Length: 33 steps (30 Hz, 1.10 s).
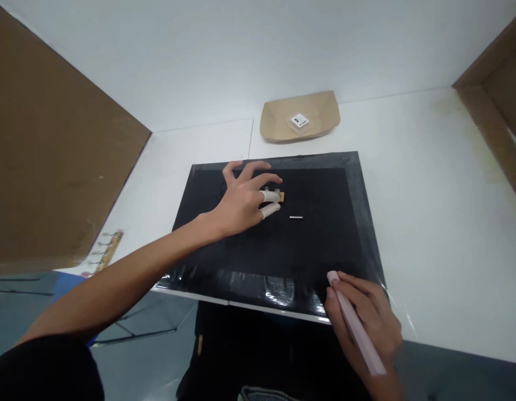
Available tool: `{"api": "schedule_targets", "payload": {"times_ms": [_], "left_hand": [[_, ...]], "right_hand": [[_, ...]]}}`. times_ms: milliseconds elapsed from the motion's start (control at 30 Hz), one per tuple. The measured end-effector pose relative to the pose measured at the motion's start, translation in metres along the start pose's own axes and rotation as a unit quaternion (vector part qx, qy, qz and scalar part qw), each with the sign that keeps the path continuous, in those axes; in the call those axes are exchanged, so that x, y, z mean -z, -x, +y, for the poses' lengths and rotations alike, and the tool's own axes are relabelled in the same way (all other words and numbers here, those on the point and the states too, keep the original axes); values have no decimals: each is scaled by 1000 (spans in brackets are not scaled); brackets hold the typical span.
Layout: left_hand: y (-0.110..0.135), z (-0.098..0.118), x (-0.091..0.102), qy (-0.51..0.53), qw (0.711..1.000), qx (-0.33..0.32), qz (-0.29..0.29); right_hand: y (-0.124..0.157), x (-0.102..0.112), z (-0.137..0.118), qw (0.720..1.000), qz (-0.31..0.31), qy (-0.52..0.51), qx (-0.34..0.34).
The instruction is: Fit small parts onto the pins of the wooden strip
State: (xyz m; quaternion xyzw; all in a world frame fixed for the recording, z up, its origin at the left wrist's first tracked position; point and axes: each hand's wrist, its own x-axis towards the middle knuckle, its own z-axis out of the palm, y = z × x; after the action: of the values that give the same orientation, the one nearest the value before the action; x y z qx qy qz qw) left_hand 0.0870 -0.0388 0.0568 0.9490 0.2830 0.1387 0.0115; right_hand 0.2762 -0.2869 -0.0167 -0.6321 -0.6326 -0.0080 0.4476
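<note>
**Left hand at a small yellow piece, right hand gripping a pink stick, over a black mat**

The left hand (243,203) reaches across the black mat (320,250) on the white desk (442,234). Its thumb and forefinger wear white finger covers (270,210) and stand narrowly apart; the other fingers are spread and bent. The small yellow piece (282,196) lies at the tip of the covered forefinger, over the middle of the mat; whether the fingers pinch it cannot be told. Something small and clear, partly hidden, shows beside the same finger. A short metal rod (296,217) lies on the mat just beside the yellow piece, nearer the wearer and to the right, apart from both hands.

The right hand (378,320) is closed around the pink stick (356,324), held slanted like a pen above the near right corner of the mat. Beyond the far edge of the mat stands a cardboard tray (327,111), with a labelled clear box (298,122) inside. At far left, a strip of hooks (108,252) lies near a brown panel (53,150).
</note>
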Motion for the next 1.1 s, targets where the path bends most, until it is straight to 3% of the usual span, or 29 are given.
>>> {"api": "schedule_targets", "payload": {"times_ms": [267,400,733,1100], "left_hand": [[-1,-6,2,15,999,32,-1],[2,-7,0,-2,999,44,5],[20,8,-5,-107,994,3,-3],[22,21,-20,-118,990,81,-17]], "right_hand": [[3,-1,1,1000,12,-10,0],[0,2,0,1000,-15,-14,-8],[2,1,0,1000,-5,-16,-11],[1,-1,0,1000,5,-18,-10]]}}
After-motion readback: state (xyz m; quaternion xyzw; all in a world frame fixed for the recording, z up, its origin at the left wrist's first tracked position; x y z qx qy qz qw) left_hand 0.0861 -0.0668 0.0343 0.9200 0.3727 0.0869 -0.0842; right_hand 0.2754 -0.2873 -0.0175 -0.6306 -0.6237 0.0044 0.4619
